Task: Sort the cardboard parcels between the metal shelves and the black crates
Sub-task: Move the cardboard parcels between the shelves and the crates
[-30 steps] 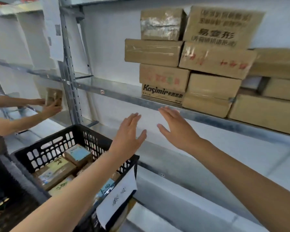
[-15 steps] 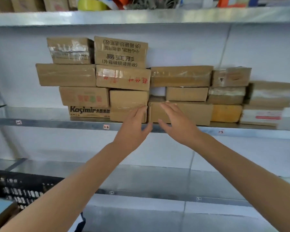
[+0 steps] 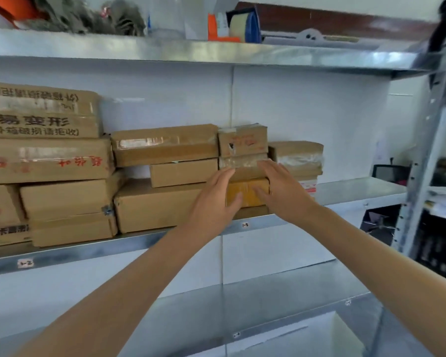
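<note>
— Closest in?
— Lower metal shelf [image 3: 268,300], both forearms stretched out above it.
— Hands?
— Left hand [image 3: 213,202] and right hand [image 3: 283,191] raised side by side, fingers straight and loose, gripping nothing.
— And the parcel?
— Mustard-yellow parcel [image 3: 246,193] between them, low in a small stack on the middle shelf [image 3: 358,188]. Left thumb across its front face; actual contact impossible to tell.
— Above that?
— Tape-wrapped parcel [image 3: 242,162] by the right fingertips, red-marked parcel [image 3: 242,140] on top.
— Further back?
— More cardboard parcels [image 3: 70,199] stacked leftward against the white wall. Overhead, top shelf [image 3: 191,51] with a tape dispenser [image 3: 245,27].
</note>
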